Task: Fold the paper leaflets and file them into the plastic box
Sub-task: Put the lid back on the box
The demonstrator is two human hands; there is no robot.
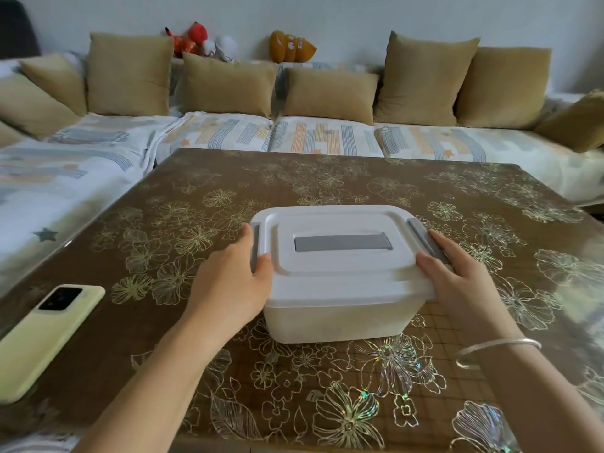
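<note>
The plastic box (340, 317) stands on the near middle of the bench (294, 178), lid (340, 220) on, grey latches down. No leaflets are in view.

The left grip (228, 282) grasps the box's left edge, thumb on the lid, fingers round the left latch (254, 246). The right grip (457, 282) lies over the right latch (425, 237), thumb on the lid; whether its far fingers hook under cannot be told.

Judgement: the box is stiff, smooth and probably light. Both latches must be lifted from their lower edges, and the body steadied so it does not slide. A phone (49, 338) lies near left.
</note>
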